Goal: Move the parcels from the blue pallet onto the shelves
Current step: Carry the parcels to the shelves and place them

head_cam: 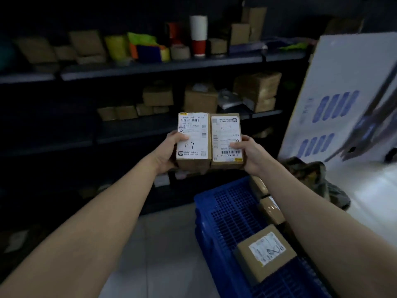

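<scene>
**Item: two labelled parcels, held before the shelves**

Location: raised clear of the blue pallet (232, 211), above and beyond its far-left corner.
Hold: the left hand (169, 147) grips the left parcel (193, 136) and the right hand (249, 153) grips the right parcel (226, 138). Each thumb lies on a label, with the fingers curled beneath.
Lie: the parcels are side by side and touching. Their long axes point at the shelves (150, 67), which stand past the pallet's far end.
Reach: both hands are about equally near, so a forward push looks sufficient.
Not yet moved: a labelled box (266, 252) at the pallet's near end and smaller boxes (270, 209) along its right edge.
</scene>
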Demonstrator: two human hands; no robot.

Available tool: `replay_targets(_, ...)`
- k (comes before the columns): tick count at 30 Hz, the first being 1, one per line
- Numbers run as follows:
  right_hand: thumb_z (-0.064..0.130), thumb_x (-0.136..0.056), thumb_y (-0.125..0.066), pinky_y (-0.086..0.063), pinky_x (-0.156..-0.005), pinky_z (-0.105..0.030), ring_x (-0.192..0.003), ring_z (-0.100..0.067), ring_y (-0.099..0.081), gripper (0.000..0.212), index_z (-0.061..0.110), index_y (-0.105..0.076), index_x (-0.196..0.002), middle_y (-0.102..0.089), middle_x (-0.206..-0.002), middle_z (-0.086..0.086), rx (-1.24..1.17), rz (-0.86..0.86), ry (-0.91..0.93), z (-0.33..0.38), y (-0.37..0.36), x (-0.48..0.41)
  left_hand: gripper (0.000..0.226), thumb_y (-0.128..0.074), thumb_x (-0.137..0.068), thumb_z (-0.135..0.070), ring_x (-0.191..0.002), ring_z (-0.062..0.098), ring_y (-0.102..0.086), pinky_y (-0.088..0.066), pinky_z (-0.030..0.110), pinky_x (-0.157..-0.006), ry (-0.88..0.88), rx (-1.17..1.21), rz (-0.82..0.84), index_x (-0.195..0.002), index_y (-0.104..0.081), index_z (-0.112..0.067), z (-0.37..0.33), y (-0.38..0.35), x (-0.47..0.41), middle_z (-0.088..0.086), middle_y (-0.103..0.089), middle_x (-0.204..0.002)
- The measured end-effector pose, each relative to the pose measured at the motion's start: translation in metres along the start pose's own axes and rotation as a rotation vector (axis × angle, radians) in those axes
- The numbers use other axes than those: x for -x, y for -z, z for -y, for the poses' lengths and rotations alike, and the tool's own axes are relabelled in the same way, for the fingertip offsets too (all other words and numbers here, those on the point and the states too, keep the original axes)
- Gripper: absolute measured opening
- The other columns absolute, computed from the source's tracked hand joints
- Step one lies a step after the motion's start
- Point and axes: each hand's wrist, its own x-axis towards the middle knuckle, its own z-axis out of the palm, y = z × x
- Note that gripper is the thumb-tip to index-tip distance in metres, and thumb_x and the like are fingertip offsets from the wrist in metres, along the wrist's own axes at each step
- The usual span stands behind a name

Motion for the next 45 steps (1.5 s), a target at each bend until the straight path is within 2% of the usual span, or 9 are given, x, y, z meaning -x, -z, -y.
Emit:
replay_targets(9, -0.002, -0.082, -0.066, -0.058, -0.055, -0.036, -0.077, -0.025, -0.074, 0.048, 0.016, -0.045, -0.122, -0.072, -0.101, -0.012, 0.291, 0.417, -0.083, -0.060, -0.231, 0.039, 0.045, -0.063, -0.080, -0.029, -0.091, 0.024, -0.069, -0.056, 0.044, -0.077, -0.176, 0.039, -0.513, -0.119, -0.041, -0.037, -0.002, 0.189, 0.191, 0.004, -0.071, -0.105)
replay_targets(14, 0.001, -0.082, -0.066, -0.060, -0.066, -0.041, -0.082, -0.025, -0.074, 0.053, 0.018, -0.044, -0.127, -0.073, -0.100, -0.009, 0.429, 0.667, -0.116, -0.124, -0.374, 0.091, 0.058, -0.067, -0.067, -0.032, -0.094, 0.026, -0.068, -0.054, 0.046, -0.082, -0.230, 0.120, -0.778, -0.120, -0.043, -0.037, 0.016, 0.288, 0.333, 0.004, -0.072, -0.106)
replay_targets(21, -0.001, -0.079, -0.067, -0.060, -0.073, -0.045, -0.082, -0.025, -0.074, 0.056, 0.020, -0.045, -0.127, -0.073, -0.100, -0.006, 0.545, 0.983, -0.164, -0.227, -0.552, 0.200, 0.054, -0.063, -0.077, -0.023, -0.107, 0.033, -0.062, -0.044, 0.052, -0.098, -0.318, 0.219, -1.113, -0.126, -0.043, -0.030, 0.057, 0.397, 0.526, 0.011, -0.066, -0.118)
replay_targets(25, -0.004, -0.079, -0.065, -0.057, -0.055, -0.034, -0.073, -0.021, -0.074, 0.055, 0.016, -0.046, -0.126, -0.072, -0.098, -0.006, 0.572, 1.135, -0.194, -0.283, -0.631, 0.270, 0.048, -0.057, -0.085, -0.023, -0.104, 0.029, -0.064, -0.048, 0.049, -0.094, -0.314, 0.239, -1.300, -0.128, -0.040, -0.033, 0.086, 0.424, 0.628, 0.006, -0.068, -0.114)
replay_targets(28, -0.005, -0.080, -0.065, -0.057, -0.054, -0.034, -0.074, -0.023, -0.074, 0.055, 0.015, -0.045, -0.126, -0.072, -0.098, -0.008, 0.603, 1.256, -0.233, -0.324, -0.678, 0.328, 0.045, -0.057, -0.085, -0.024, -0.090, 0.022, -0.070, -0.058, 0.041, -0.074, -0.319, 0.270, -1.426, -0.125, -0.041, -0.035, 0.110, 0.428, 0.704, 0.004, -0.069, -0.109)
replay_targets(31, -0.004, -0.080, -0.065, -0.058, -0.058, -0.037, -0.081, -0.026, -0.074, 0.054, 0.016, -0.044, -0.126, -0.072, -0.103, -0.010, 0.642, 1.403, -0.274, -0.363, -0.716, 0.387, 0.050, -0.057, -0.085, -0.023, -0.092, 0.024, -0.066, -0.053, 0.043, -0.082, -0.333, 0.313, -1.600, -0.130, -0.038, -0.033, 0.135, 0.424, 0.771, 0.005, -0.068, -0.109)
replay_targets(36, -0.004, -0.079, -0.066, -0.058, -0.057, -0.037, -0.078, -0.025, -0.074, 0.052, 0.019, -0.047, -0.121, -0.072, -0.101, -0.009, 0.726, 1.611, -0.370, -0.423, -0.763, 0.486, 0.045, -0.060, -0.084, -0.025, -0.089, 0.025, -0.069, -0.056, 0.041, -0.074, -0.342, 0.417, -1.846, -0.124, -0.041, -0.037, 0.177, 0.401, 0.861, 0.005, -0.069, -0.106)
replay_targets(41, -0.002, -0.079, -0.067, -0.058, -0.080, -0.049, -0.090, -0.028, -0.072, 0.061, 0.020, -0.041, -0.130, -0.072, -0.107, -0.008, 0.814, 1.813, -0.382, -0.477, -0.795, 0.566, 0.042, -0.060, -0.084, -0.026, -0.096, 0.029, -0.067, -0.052, 0.050, -0.086, -0.344, 0.474, -2.033, -0.119, -0.042, -0.038, 0.208, 0.387, 0.925, 0.006, -0.069, -0.108)
replay_targets(45, -0.003, -0.080, -0.066, -0.059, -0.062, -0.041, -0.081, -0.026, -0.074, 0.059, 0.022, -0.042, -0.127, -0.071, -0.105, -0.008, 0.866, 1.924, -0.423, -0.508, -0.826, 0.616, 0.038, -0.059, -0.085, -0.027, -0.096, 0.031, -0.066, -0.049, 0.050, -0.090, -0.354, 0.507, -2.134, -0.117, -0.042, -0.039, 0.220, 0.397, 0.960, 0.009, -0.069, -0.108)
